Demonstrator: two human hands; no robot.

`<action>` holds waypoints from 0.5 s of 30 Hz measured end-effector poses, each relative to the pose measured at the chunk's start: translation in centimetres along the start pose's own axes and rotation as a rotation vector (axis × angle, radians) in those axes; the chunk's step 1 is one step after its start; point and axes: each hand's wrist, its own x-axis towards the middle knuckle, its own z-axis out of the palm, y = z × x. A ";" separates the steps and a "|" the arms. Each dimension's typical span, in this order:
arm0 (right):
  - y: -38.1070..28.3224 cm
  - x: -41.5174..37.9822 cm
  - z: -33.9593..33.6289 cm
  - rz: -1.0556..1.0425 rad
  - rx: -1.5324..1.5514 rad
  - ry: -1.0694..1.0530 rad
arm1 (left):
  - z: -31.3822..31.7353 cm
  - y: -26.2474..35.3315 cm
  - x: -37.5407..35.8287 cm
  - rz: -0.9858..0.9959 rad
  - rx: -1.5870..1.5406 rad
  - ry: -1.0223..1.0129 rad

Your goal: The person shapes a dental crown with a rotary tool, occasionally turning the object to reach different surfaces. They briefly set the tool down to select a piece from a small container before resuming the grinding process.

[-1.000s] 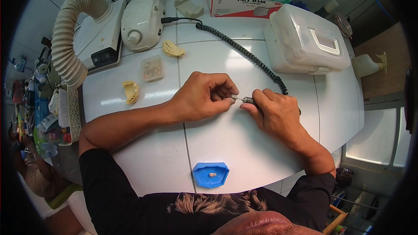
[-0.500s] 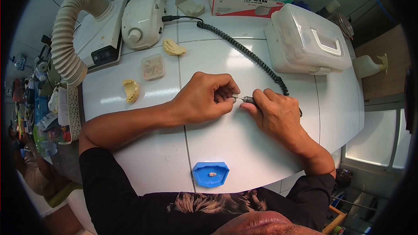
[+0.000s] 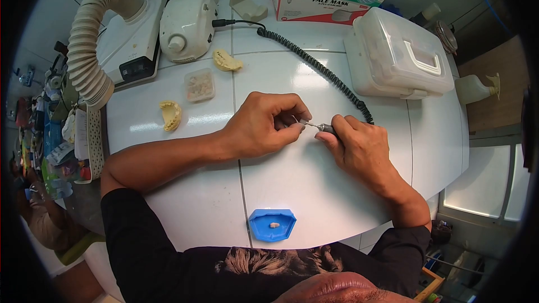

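Observation:
My left hand (image 3: pixel 269 123) pinches a small pale piece (image 3: pixel 304 122) between thumb and fingertips; its details are too small to tell. Closed round a dark rotary handpiece (image 3: pixel 325 128) is my right hand (image 3: pixel 359 145), and the tool's thin metal tip points left at the small piece. From the right hand a black coiled cord (image 3: pixel 314 64) runs up to the white control unit (image 3: pixel 185 28). A blue tray (image 3: pixel 258 230) near the front edge holds a small pinkish-white piece (image 3: pixel 274 225).
Two yellowish dental casts (image 3: pixel 170 115) and a clear box (image 3: pixel 199 85) lie left of centre. A hose (image 3: pixel 84 50) arches at the upper left. Mask boxes (image 3: pixel 320 4) and a white case (image 3: pixel 393 56) stand behind. Another person (image 3: pixel 48 219) is at far left.
The handpiece and my right hand have shifted slightly right, and the tip angle has changed a little. The small piece in my left hand looks slightly turned.

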 end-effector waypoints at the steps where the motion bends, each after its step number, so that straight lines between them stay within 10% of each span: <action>1: 0.0 0.0 0.0 -0.002 -0.003 0.001 | 0.0 0.1 0.0 0.005 0.008 -0.004; 15: 0.1 0.0 0.1 -0.017 -0.005 0.012 | -0.1 0.1 0.1 -0.003 -0.010 -0.032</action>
